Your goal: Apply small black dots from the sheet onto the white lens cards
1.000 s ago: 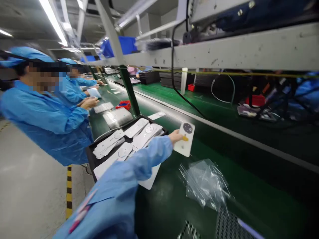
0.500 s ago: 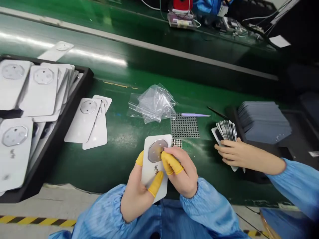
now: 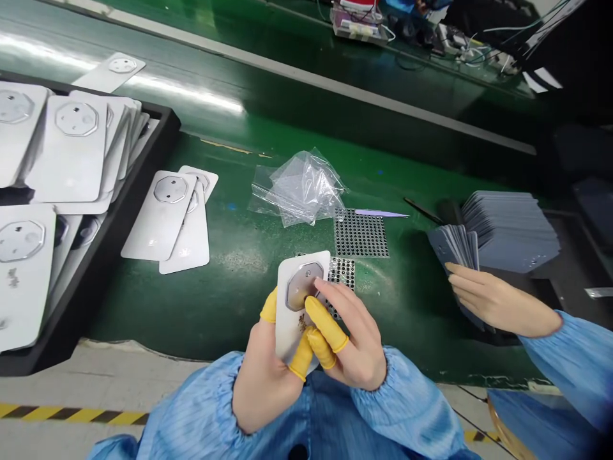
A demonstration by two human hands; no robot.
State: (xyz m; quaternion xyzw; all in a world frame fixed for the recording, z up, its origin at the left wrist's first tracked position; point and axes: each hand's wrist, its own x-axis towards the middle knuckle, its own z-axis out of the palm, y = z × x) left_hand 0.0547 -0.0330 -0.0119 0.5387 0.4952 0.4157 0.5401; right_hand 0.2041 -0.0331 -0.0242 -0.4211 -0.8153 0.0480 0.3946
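My left hand [image 3: 268, 364], with yellow finger cots on the thumb and a finger, grips a white phone back cover [image 3: 290, 332] from its left side. The cover is tilted upright and has a silver octagonal plate [image 3: 299, 284] near its top, with dark script below. My right hand [image 3: 352, 338] also wears yellow finger cots; its fingertips rest on the plate's right and lower edges, fingers apart. Part of the plate is hidden under them. Just behind the cover lies a sheet of small black dots [image 3: 345, 271], partly covered; a second dotted sheet [image 3: 361, 236] lies beyond.
A black tray [image 3: 165, 128] at left holds several white covers; loose white covers [image 3: 158, 217] lie beside it. Clear plastic bags [image 3: 304, 188] and purple tweezers [image 3: 383, 213] lie ahead. At right, a co-worker's hand [image 3: 498, 300] holds grey panels [image 3: 460, 246] beside a grey stack [image 3: 512, 230].
My right fingers have shifted slightly on the plate and spread from a pinch. The co-worker's panels have turned to show their grey side and moved right. The view has tipped down slightly.
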